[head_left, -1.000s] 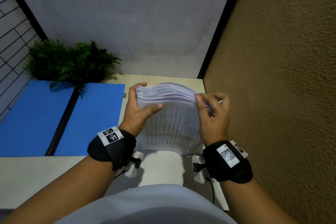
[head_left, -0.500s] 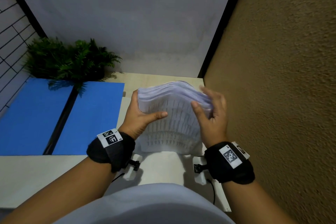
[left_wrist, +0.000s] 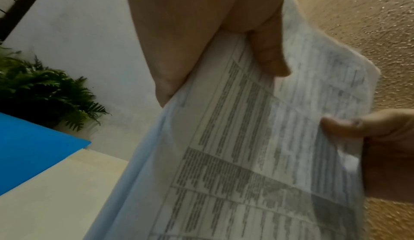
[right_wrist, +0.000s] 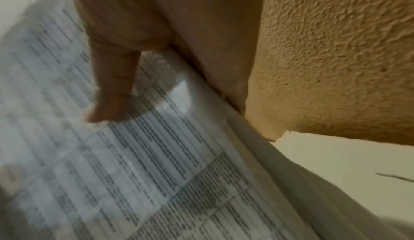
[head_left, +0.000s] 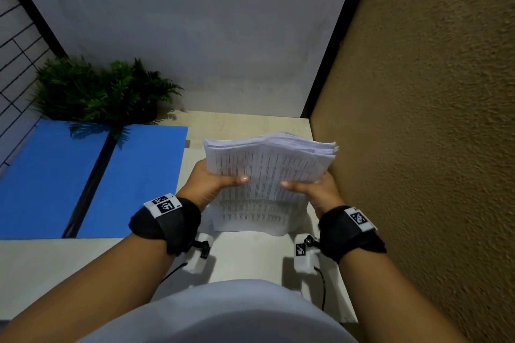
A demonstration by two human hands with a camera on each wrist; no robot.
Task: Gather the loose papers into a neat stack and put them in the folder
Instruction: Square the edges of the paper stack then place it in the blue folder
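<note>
change: paper stack (head_left: 267, 172) sits flatter than half a second ago, top edge fanned toward the brown wall (head_left: 418, 120); both hands lower on its sides.
left hand (head_left: 211, 185): grips the stack's left edge, thumb lying across the printed top sheet.
right hand (head_left: 315, 189): grips the right edge, thumb on top; other fingers hidden under the sheets.
stack: standing up off the counter (head_left: 250, 248), bottom edge at or just above it, can't tell which; printed tables face the person.
folder (head_left: 83, 178): blue, lying open and flat on the counter to the left of the stack, apart from it.
room: pale counter in a corner, grey wall behind, rough brown wall on the right.
count: 1 stack, 1 folder, 1 fern plant (head_left: 103, 92) behind the folder, 2 black wristbands.
</note>
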